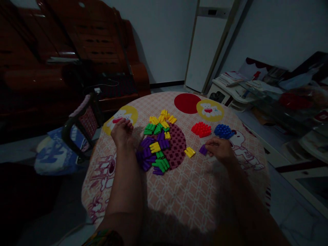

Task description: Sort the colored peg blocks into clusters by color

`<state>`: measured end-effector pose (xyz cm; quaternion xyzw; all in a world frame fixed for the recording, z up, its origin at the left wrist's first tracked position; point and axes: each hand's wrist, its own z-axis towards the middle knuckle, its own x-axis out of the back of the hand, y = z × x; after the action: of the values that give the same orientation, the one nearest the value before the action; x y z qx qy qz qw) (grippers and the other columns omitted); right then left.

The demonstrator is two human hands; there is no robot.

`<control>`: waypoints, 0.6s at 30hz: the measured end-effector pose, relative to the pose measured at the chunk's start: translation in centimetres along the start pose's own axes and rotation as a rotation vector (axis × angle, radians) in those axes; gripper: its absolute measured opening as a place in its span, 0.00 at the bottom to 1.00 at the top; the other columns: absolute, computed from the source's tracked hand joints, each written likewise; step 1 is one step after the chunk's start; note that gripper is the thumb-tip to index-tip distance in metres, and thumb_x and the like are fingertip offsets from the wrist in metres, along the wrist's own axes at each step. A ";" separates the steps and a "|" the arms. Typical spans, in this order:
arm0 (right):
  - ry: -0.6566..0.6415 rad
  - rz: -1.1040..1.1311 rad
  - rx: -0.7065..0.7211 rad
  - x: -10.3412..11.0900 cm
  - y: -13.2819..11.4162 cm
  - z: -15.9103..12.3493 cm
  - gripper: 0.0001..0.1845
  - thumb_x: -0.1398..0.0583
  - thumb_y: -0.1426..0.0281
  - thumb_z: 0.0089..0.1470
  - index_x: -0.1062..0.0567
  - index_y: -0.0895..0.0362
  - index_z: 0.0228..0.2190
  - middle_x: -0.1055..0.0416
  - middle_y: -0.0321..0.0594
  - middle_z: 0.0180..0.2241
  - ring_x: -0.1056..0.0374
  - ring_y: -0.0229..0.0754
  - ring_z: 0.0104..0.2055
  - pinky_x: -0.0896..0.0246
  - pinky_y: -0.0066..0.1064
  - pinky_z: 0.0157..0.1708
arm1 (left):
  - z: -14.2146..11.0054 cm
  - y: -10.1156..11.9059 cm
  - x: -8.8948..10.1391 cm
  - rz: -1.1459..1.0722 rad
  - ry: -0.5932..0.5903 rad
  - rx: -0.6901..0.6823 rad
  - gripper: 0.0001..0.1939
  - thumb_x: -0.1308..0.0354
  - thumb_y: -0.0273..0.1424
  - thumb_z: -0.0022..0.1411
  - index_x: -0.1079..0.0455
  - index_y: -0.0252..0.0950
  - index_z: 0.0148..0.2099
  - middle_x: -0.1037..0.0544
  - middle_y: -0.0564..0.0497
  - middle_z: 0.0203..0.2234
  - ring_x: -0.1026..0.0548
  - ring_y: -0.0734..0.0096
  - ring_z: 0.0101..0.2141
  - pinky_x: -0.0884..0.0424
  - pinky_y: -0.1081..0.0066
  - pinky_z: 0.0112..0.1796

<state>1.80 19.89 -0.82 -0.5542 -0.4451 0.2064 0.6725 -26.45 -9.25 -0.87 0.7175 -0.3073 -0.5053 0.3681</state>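
Observation:
My right hand point(219, 149) reaches over the right part of the table, thumb and fingers closed on a small purple plastic piece point(203, 149) at the tabletop. Just left of it lies a yellow plastic piece point(190, 152) made of joined tubes. My left hand point(122, 132) is held palm up near the table's left edge, fingers loosely curled and apart, with nothing in it. Beside it spreads a loose pile of similar pieces: yellow ones point(164, 118) at the back, green ones point(161, 165) and purple ones point(146, 148) nearer me.
Behind my right hand sit a red cluster point(201, 129) and a blue cluster point(223, 131) of small pieces. A patterned cloth point(176, 198) covers the round table. A chair point(79, 126) stands to the left, a wooden sofa point(102, 51) behind, and a cluttered cabinet point(238, 89) to the right.

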 end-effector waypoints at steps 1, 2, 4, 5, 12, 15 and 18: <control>-0.075 -0.008 0.043 -0.8 -0.5 -0.4 0.12 0.33 0.62 0.46 0.23 0.58 0.28 0.26 0.37 0.20 0.30 0.40 0.21 0.34 0.28 0.21 | 0.0 0.1 0.1 -0.016 0.006 0.013 0.10 0.46 0.19 0.51 0.31 0.34 0.36 0.26 0.56 0.23 0.29 0.83 0.20 0.31 0.84 0.24; -0.135 -0.025 0.096 -1.8 -1.0 -0.8 0.11 0.34 0.62 0.50 0.22 0.58 0.29 0.25 0.38 0.22 0.28 0.40 0.23 0.32 0.29 0.24 | -0.1 0.2 0.1 -0.031 0.013 0.025 0.10 0.46 0.19 0.52 0.30 0.34 0.36 0.26 0.56 0.23 0.29 0.84 0.20 0.31 0.84 0.24; -0.190 -0.101 0.229 -4.0 -2.0 -1.7 0.10 0.37 0.63 0.55 0.22 0.57 0.32 0.22 0.41 0.29 0.25 0.42 0.29 0.29 0.31 0.31 | -0.2 0.3 0.2 -0.061 0.032 0.039 0.10 0.47 0.18 0.52 0.30 0.33 0.37 0.26 0.56 0.23 0.29 0.84 0.19 0.32 0.84 0.24; -0.199 -0.164 0.301 -5.2 -2.5 -2.1 0.10 0.38 0.63 0.57 0.21 0.57 0.34 0.22 0.43 0.33 0.25 0.43 0.33 0.28 0.33 0.35 | -0.3 0.3 0.1 -0.077 0.037 0.042 0.11 0.47 0.18 0.52 0.30 0.33 0.37 0.26 0.56 0.23 0.29 0.84 0.20 0.32 0.84 0.24; -0.446 -0.616 0.820 -15.3 -5.7 -3.2 0.29 0.35 0.64 0.59 0.31 0.54 0.60 0.39 0.52 0.65 0.45 0.55 0.68 0.47 0.53 0.65 | -0.8 0.4 -0.1 -0.106 0.056 0.076 0.11 0.48 0.18 0.52 0.29 0.33 0.37 0.26 0.56 0.23 0.29 0.84 0.20 0.33 0.83 0.24; -0.489 -0.724 0.866 -17.9 -5.6 -2.0 0.30 0.35 0.66 0.58 0.31 0.53 0.60 0.40 0.52 0.66 0.50 0.58 0.69 0.55 0.58 0.67 | -0.8 0.5 -0.1 -0.113 0.056 0.080 0.10 0.48 0.18 0.53 0.29 0.33 0.37 0.26 0.56 0.23 0.29 0.83 0.20 0.32 0.82 0.24; -0.380 -0.750 0.784 -17.4 -5.0 0.1 0.24 0.38 0.71 0.58 0.28 0.54 0.57 0.35 0.51 0.63 0.46 0.57 0.68 0.56 0.59 0.67 | -0.6 0.5 0.2 -0.126 0.063 0.092 0.10 0.48 0.18 0.53 0.29 0.32 0.37 0.25 0.55 0.23 0.29 0.83 0.20 0.32 0.82 0.25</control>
<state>-8.42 5.04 -2.60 -0.0209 -0.6145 0.1995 0.7630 -25.89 -9.55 -0.42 0.7670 -0.2727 -0.4900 0.3118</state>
